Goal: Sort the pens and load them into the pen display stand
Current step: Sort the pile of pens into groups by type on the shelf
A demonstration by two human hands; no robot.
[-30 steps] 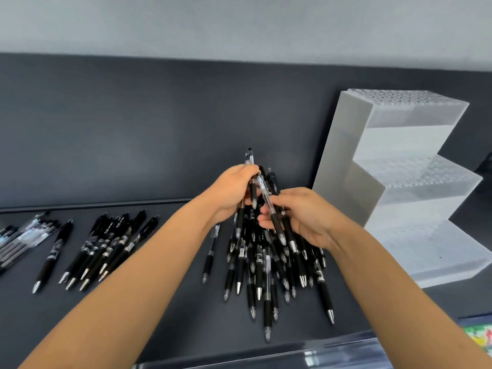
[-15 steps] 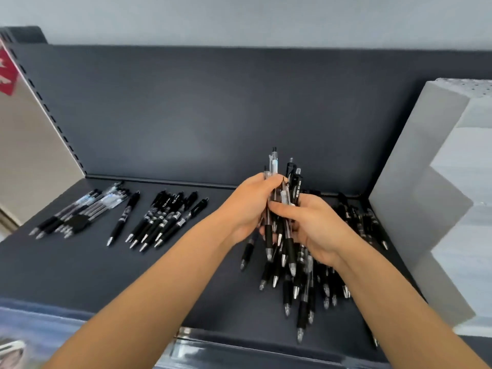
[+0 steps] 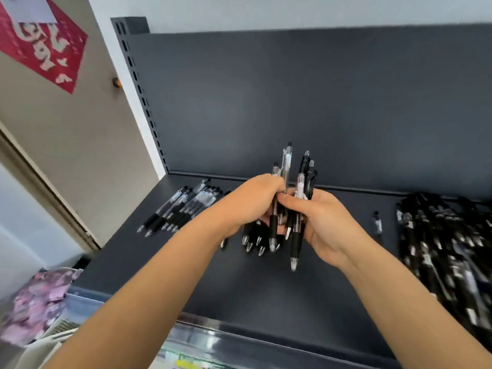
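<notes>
Sorted pens [image 3: 178, 209] left on shelf [image 3: 266, 294]; pen heap [image 3: 447, 251] right; held bundle [image 3: 287, 209] between.

One wide-angle camera, worn on the person's head, looks forward and down along both forearms, close on the left hand [image 3: 250, 206] and right hand [image 3: 328, 227] gripping pens [image 3: 287, 166], dark shelf [image 3: 239, 302] and back panel [image 3: 292, 102] beyond.
</notes>
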